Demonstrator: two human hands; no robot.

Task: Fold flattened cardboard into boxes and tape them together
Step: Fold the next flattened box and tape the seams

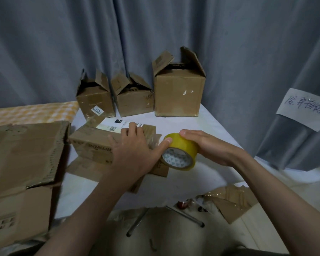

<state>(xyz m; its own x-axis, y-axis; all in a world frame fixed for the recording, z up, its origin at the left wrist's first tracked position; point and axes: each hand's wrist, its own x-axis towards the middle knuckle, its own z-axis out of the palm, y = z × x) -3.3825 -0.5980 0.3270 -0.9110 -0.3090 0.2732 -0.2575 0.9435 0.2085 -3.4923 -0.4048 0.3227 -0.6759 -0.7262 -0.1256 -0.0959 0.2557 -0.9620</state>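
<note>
Cardboard box [92, 145] lying low on the white table [201, 124], pressed under the flat, spread left hand [135, 150]. Yellow tape roll [180, 151] just right of it, wrapped by the right hand [209, 146], left thumb touching the roll. Three folded boxes [179, 93] behind, flaps up.

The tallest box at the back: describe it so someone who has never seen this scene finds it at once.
Start at the white table in front of the grey curtain, where three open boxes stand in a row along the far edge. The tallest box is the rightmost one. Its front is plain, without the white label seen on the leftmost box.
</note>
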